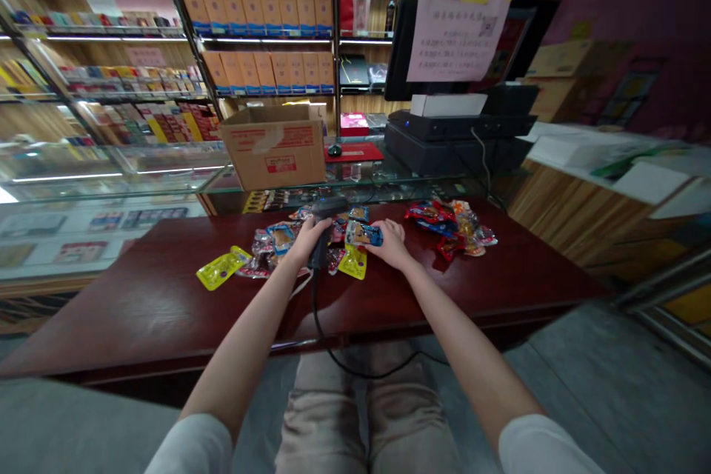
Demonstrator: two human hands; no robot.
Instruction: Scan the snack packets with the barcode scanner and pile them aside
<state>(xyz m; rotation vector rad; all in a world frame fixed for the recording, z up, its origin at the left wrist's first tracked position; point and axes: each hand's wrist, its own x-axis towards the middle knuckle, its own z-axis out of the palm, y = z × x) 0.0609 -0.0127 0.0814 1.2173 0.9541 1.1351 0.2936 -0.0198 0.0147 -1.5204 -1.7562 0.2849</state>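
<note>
My left hand (309, 238) is wrapped round the handle of a black barcode scanner (324, 226), whose cable (327, 341) hangs off the table's front edge. My right hand (390, 243) grips a small blue snack packet (364, 234) just right of the scanner's head. Several small snack packets (278, 241) lie in a pile under and around both hands on the dark red table (167, 304). A yellow packet (223, 267) lies at the pile's left end and another yellow packet (353, 262) sits below my right hand.
A second heap of red and orange packets (452, 224) lies to the right. Behind the table a glass counter (111, 178) carries a cardboard box (275, 144) and a black cash register (455, 137) with a paper notice (455, 37). Stocked shelves fill the back wall.
</note>
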